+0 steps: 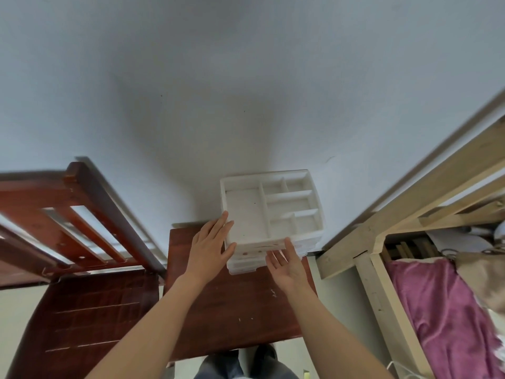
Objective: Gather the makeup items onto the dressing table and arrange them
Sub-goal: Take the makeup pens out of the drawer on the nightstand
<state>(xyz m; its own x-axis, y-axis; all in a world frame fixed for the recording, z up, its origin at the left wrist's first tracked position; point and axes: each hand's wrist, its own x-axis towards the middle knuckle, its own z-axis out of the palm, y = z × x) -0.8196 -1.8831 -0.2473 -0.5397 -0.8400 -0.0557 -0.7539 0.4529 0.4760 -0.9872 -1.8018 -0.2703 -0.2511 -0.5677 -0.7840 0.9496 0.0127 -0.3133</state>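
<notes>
A white plastic makeup organiser [273, 212] with several bare top compartments and clear drawers below stands at the far right of the small dark red-brown dressing table [235, 310], against the wall. My left hand [211, 246] lies with straight fingers against the organiser's left front corner. My right hand [288, 265] is held palm up with relaxed fingers just in front of the drawers, its fingertips at the drawer fronts. No makeup items show in the compartments.
A red-brown wooden bed frame [82, 220] stands to the left, with a dark wooden board [90, 324] beside the table. On the right is a pale wooden bed frame [410, 214] with a purple blanket [442, 310]. My legs [246, 365] are below the table edge.
</notes>
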